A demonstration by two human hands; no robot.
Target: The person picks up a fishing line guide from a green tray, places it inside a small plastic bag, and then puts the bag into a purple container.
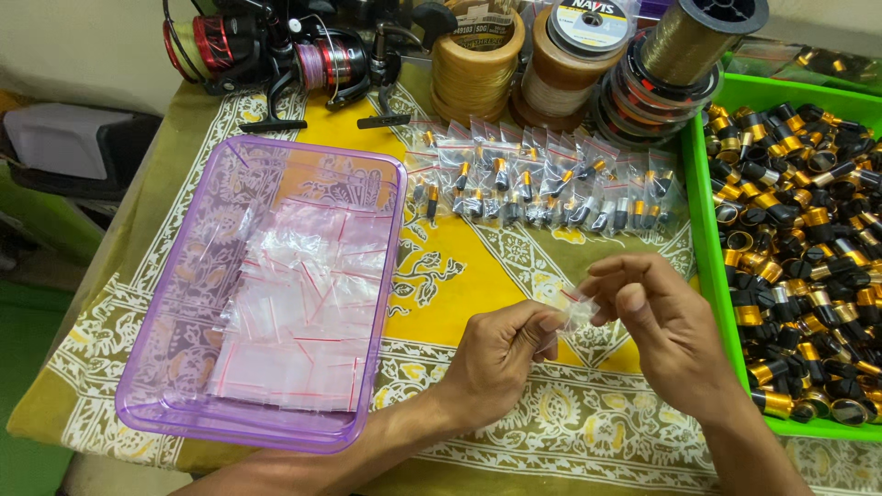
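Note:
My left hand (501, 354) and my right hand (654, 317) meet over the yellow patterned tablecloth (459, 276), both pinching one small clear plastic bag (577, 312) between their fingertips. To the left lies a purple plastic tray (220, 404) with several empty small clear bags (303, 303) in it. On the right a green tray (703, 230) holds several small black and gold cylindrical parts (799, 239). A row of filled small bags (542, 184), each with such parts inside, lies on the cloth beyond my hands.
Fishing reels (276, 50) sit at the back left of the table. Several spools of line (570, 55) stand at the back, brown, tan and dark. A grey box (64, 138) sits off the table's left edge.

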